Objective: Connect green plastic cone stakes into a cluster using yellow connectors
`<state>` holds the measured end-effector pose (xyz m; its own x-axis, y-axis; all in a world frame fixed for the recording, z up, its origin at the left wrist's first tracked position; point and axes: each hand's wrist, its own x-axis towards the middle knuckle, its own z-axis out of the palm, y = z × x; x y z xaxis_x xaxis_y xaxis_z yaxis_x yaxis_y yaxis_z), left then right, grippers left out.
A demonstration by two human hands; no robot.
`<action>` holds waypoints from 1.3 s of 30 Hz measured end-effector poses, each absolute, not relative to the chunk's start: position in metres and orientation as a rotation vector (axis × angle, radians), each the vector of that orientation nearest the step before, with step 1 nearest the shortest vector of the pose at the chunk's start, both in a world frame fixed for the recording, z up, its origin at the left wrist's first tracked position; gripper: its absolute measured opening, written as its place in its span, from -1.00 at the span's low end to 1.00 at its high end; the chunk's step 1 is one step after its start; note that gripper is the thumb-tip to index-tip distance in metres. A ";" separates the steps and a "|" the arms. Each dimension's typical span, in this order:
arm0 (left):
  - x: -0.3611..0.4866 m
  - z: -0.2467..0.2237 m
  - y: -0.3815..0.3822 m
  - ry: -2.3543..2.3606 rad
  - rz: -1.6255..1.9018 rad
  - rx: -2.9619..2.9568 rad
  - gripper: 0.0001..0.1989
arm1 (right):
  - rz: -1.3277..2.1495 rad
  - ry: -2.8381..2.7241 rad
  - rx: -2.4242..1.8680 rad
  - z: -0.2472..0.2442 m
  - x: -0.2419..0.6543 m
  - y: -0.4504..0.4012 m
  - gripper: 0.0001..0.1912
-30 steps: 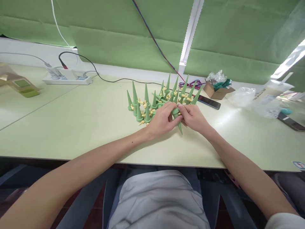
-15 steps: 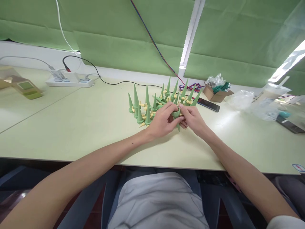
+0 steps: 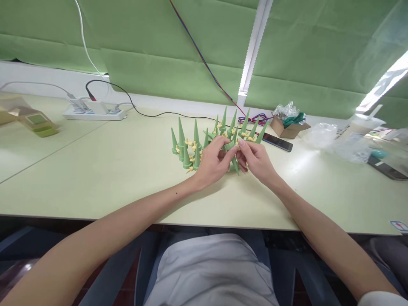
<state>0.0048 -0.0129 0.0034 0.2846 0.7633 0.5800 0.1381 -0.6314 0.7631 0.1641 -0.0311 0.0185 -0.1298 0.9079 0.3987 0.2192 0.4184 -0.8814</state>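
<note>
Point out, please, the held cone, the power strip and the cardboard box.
Held cone [image 3: 235, 164], head view: its tapered part.
Power strip [image 3: 95, 116], head view: its front side.
Cardboard box [image 3: 290, 131], head view: its front wall.

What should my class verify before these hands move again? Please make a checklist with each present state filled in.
1. Left hand gripping a green cone: ok.
2. Held cone's tip pointing down, towards the person: ok.
3. Small piece secure in the right hand: cannot tell; its fingertips hide any.
4. Left hand free of the standing cones: cannot tell; they overlap in view.
5. Nearer phone clear of both hands: ok.
</note>
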 end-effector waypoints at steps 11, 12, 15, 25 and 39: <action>0.003 0.002 -0.014 0.790 1.374 2.220 -0.76 | 0.704 -1.679 -1.086 0.012 0.168 -0.027 -0.42; 0.003 0.002 -0.014 0.795 1.374 2.224 -0.76 | 0.706 -1.680 -1.086 0.011 0.168 -0.026 -0.42; 0.003 0.002 -0.013 0.790 1.376 2.227 -0.75 | 0.732 -1.672 -1.081 0.010 0.168 -0.026 -0.41; 0.004 0.002 -0.014 0.766 1.391 2.228 -0.75 | 0.759 -1.668 -1.073 0.009 0.167 -0.027 -0.43; 0.004 -0.003 -0.006 0.549 1.601 2.396 -0.79 | 0.822 -1.668 -1.014 0.014 0.167 -0.028 -0.43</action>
